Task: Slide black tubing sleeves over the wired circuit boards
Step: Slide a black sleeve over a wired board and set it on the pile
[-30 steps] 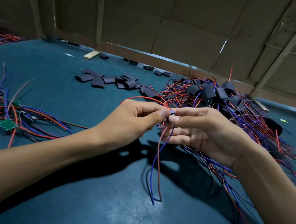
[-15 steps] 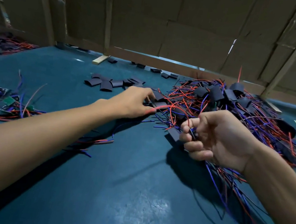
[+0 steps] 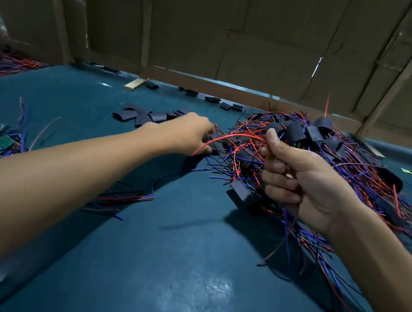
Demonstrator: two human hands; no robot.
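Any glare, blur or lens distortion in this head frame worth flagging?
Head view: a pale glare patch on the teal table in the foreground; left hand fingertips motion-blurred by the black sleeves; right hand sharper; wide-angle lens bends the cardboard wall and its battens.

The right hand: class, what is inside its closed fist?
Red and blue wires run through the right hand and hang below it. Whether a circuit board sits inside is hidden by the curled fingers.

black sleeves (image 3: 152, 117) scattered flat; sleeved boards (image 3: 319, 142) piled, tangled.
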